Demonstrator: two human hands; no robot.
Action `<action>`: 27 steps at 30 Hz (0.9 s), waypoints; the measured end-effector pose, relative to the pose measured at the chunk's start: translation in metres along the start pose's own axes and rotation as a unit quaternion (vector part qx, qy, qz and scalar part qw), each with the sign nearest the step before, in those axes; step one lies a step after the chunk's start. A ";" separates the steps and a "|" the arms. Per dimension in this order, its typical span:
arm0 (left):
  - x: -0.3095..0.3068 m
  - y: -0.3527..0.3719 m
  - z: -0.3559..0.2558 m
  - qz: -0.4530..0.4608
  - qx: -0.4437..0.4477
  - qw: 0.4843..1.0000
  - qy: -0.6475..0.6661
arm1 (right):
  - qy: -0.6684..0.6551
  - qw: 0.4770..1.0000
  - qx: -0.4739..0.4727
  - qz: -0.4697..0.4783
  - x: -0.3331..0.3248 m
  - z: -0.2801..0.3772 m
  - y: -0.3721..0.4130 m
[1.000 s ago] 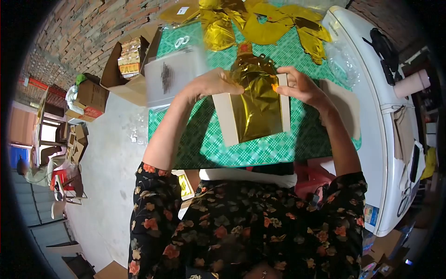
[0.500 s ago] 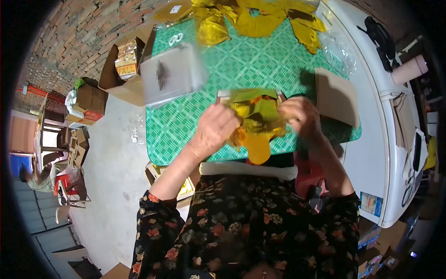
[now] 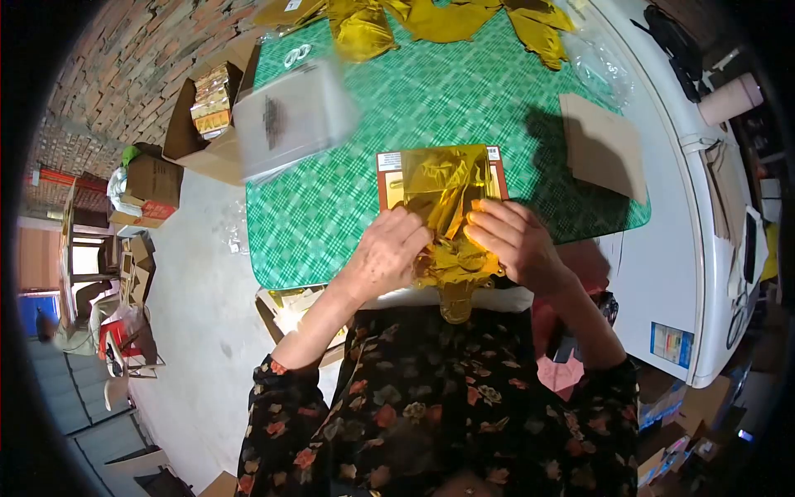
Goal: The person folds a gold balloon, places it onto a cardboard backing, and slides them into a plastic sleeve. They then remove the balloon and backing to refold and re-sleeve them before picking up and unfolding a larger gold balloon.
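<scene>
A crumpled piece of shiny gold foil (image 3: 447, 178) lies over a red-bordered printed card (image 3: 384, 178) near the front edge of the green table. My left hand (image 3: 387, 253) pinches the foil at its left side with curled fingers. On the other side, my right hand (image 3: 515, 242) has its fingers pressed together on the foil's right edge. The foil's lower end bunches between both hands and hangs over the table edge towards my lap.
The green checked table (image 3: 431, 99) bears larger gold pieces (image 3: 361, 31) at the back, a stack of clear plastic sheets (image 3: 290, 116) at left and brown cardboard (image 3: 603, 149) at right. An open carton (image 3: 186, 141) stands left. A person (image 3: 83, 327) sits far left.
The foil has been spread flatter and further up over the card. My right hand has moved inward and down, closer to my left hand. The camera view has shifted slightly.
</scene>
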State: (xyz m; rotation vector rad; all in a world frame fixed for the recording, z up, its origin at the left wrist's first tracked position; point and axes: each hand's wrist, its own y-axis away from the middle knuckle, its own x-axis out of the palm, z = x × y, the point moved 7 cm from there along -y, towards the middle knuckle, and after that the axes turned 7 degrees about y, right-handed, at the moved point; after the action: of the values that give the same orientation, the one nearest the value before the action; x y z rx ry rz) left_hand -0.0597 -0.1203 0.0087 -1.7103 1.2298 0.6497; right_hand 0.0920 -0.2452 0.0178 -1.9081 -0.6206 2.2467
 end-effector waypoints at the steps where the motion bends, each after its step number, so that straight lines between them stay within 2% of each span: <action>1: -0.002 0.000 0.000 0.025 -0.008 1.000 0.004 | -0.005 1.000 0.011 0.011 0.005 0.001 0.003; 4: -0.022 -0.005 -0.012 0.041 0.010 0.997 0.070 | 0.000 0.999 0.033 0.010 0.012 -0.001 0.008; 5: -0.023 -0.002 -0.004 0.106 -0.021 0.990 0.091 | -0.008 0.999 0.038 0.012 0.013 -0.001 0.008; 8: -0.056 -0.030 0.013 0.031 0.014 0.997 0.064 | -0.020 0.999 0.047 -0.016 0.011 0.000 0.007; 9: -0.063 -0.046 0.019 0.047 0.013 0.993 0.105 | -0.024 0.998 0.050 -0.019 0.011 -0.001 0.007; 12: -0.048 -0.090 0.044 0.018 0.021 0.998 0.065 | -0.034 0.998 0.051 -0.031 0.010 -0.001 0.009; 16: 0.004 -0.122 0.071 0.066 0.081 0.995 0.002 | -0.037 0.997 0.046 -0.048 0.011 -0.001 0.011; 21: 0.038 -0.119 0.077 0.132 0.106 0.984 -0.052 | -0.027 0.997 0.046 -0.062 0.011 -0.001 0.010; 27: 0.041 -0.114 0.079 0.136 0.113 0.983 -0.057 | -0.034 0.997 0.052 -0.053 0.012 -0.002 0.011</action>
State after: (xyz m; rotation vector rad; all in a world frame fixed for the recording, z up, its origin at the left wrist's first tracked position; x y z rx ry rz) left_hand 0.0674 -0.0582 -0.0195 -1.3133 1.4114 0.7273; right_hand 0.0936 -0.2503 0.0023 -1.7156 -0.5879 2.2399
